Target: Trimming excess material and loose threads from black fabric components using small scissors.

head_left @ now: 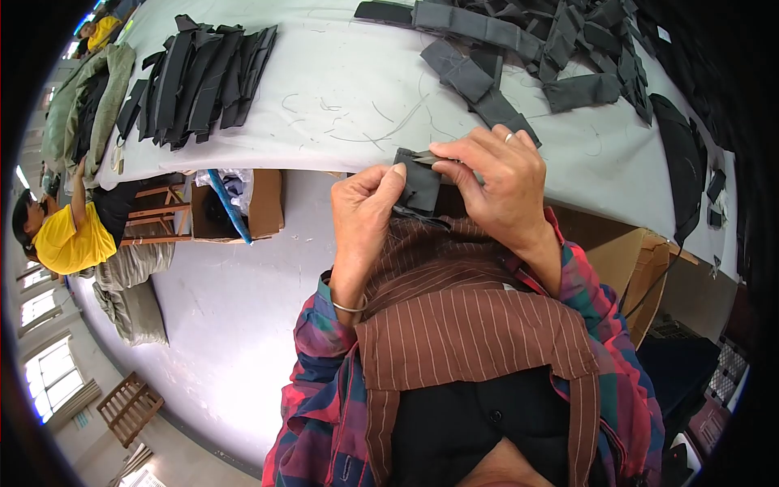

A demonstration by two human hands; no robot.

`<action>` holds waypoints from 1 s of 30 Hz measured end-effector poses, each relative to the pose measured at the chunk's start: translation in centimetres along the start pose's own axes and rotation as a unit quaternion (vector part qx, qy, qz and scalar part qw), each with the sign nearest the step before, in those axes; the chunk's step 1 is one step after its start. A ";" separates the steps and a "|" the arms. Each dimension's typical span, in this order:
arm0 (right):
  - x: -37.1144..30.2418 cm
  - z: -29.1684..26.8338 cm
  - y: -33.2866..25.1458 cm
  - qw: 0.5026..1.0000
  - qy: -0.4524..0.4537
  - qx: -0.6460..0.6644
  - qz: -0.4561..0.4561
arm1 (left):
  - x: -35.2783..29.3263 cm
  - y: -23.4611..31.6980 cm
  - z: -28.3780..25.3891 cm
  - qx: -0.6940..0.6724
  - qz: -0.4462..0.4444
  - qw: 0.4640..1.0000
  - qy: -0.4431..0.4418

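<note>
My left hand [363, 213] pinches the left edge of a small dark grey fabric piece [419, 187], held just in front of the white table's [341, 89] near edge. My right hand [497, 178], with a ring on one finger, grips the same piece from the right and holds a small pair of metal snips [423, 157] whose tips point left over the top of the fabric. A metal bangle sits on my left wrist. I wear a brown striped apron over a plaid shirt.
A stack of black fabric strips [199, 77] lies at the table's left, and a heap of grey pieces [527, 49] at its far right. A cardboard box [243, 203] stands under the table. A person in a yellow shirt [69, 235] sits at far left. A wooden pallet [130, 406] lies on the floor.
</note>
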State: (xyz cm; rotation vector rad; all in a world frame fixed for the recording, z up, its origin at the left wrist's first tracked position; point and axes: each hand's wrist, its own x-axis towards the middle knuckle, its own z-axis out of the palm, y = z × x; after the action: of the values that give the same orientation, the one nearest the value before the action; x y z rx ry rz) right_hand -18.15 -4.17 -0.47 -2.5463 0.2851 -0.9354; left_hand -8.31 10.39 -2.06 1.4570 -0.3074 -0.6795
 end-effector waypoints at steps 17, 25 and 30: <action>-0.9 -1.2 1.5 0.971 -0.022 0.181 0.154 | 0.2 -0.1 -0.8 -0.113 -0.063 0.992 0.001; -0.8 -0.8 0.9 0.999 -0.007 0.040 0.021 | 0.5 -0.6 -1.6 -0.102 -0.059 0.992 -0.042; -0.7 -0.8 0.7 1.000 0.002 0.004 -0.015 | 0.1 0.1 -1.5 -0.103 -0.067 0.992 -0.033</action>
State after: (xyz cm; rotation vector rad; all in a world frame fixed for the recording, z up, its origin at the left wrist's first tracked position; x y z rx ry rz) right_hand -19.24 -4.78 -0.64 -2.5483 0.2462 -0.9515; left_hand -7.32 11.49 -2.22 1.2677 -0.1860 -0.8451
